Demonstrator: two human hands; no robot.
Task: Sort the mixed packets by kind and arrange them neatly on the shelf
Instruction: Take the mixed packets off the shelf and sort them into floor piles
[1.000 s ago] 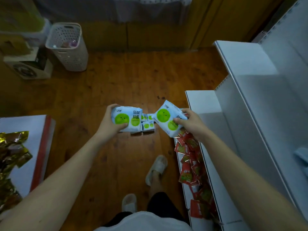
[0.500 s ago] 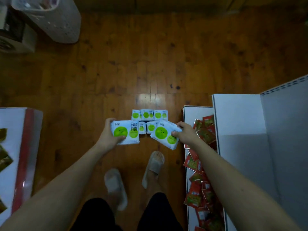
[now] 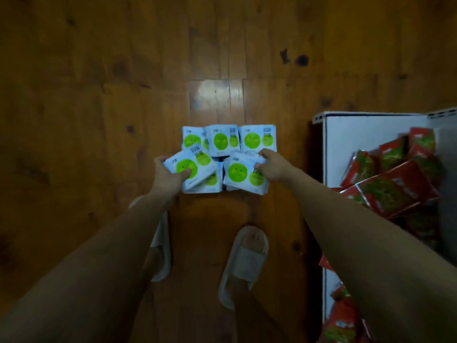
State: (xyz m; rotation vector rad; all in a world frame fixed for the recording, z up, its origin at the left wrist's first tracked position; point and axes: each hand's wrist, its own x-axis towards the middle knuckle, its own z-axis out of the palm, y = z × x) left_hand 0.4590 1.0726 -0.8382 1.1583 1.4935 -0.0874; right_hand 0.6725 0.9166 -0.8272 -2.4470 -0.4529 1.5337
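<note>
Left hand (image 3: 166, 175) and right hand (image 3: 274, 167) each grip one green-dot packet (image 3: 190, 167).

Wooden floor (image 3: 99, 120) carries green-dot packets (image 3: 222, 141); shelf (image 3: 366, 125) apparently red packets (image 3: 393, 191).

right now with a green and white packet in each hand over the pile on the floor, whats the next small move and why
Probably lower both and let go. The left hand grips a tilted packet over the front left stack, and the right hand holds another packet lying nearly flat on the front right stack. Three matching packets already sit in a row behind, so squaring these up continues the grouping.
</note>
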